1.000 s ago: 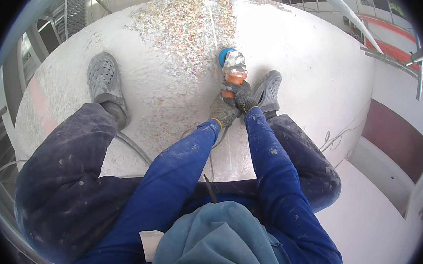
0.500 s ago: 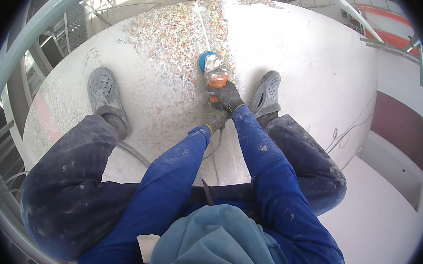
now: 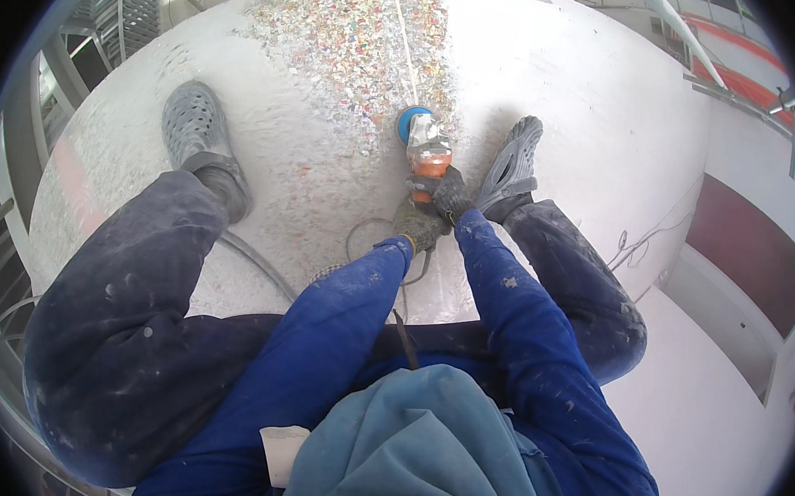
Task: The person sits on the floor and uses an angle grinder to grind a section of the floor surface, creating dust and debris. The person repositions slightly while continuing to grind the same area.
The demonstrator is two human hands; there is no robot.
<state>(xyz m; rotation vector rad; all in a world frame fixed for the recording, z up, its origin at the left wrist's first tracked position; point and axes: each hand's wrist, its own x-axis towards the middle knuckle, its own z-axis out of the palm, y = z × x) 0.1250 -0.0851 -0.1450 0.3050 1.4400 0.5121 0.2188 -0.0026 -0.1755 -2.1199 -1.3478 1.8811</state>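
An angle grinder (image 3: pixel 430 158) with an orange body, a dusty white head and a blue round pad (image 3: pixel 413 125) rests at the edge of a colour-speckled patch (image 3: pixel 355 61) on a large curved white surface. My right hand (image 3: pixel 450 196), in a dark grey glove, is wrapped round the orange body. Behind it, nearer to me, my left hand (image 3: pixel 419 226) in a dusty glove is closed round the tool's rear end. The fingers of both hands are partly hidden. A pale thin line (image 3: pixel 403 36) runs down the patch to the pad.
My grey clogs (image 3: pixel 194 123) stand on the curved surface either side of the tool. A cable (image 3: pixel 258 264) passes by my left leg, and thin wire (image 3: pixel 632 251) lies at the right. Metal rails (image 3: pixel 680 37) and scaffold-like bars (image 3: pixel 15 175) border the surface.
The grinder, held in both hands, has come a little nearer to me along the patch. The view has shifted, and a loop of cable now shows beside my left wrist.
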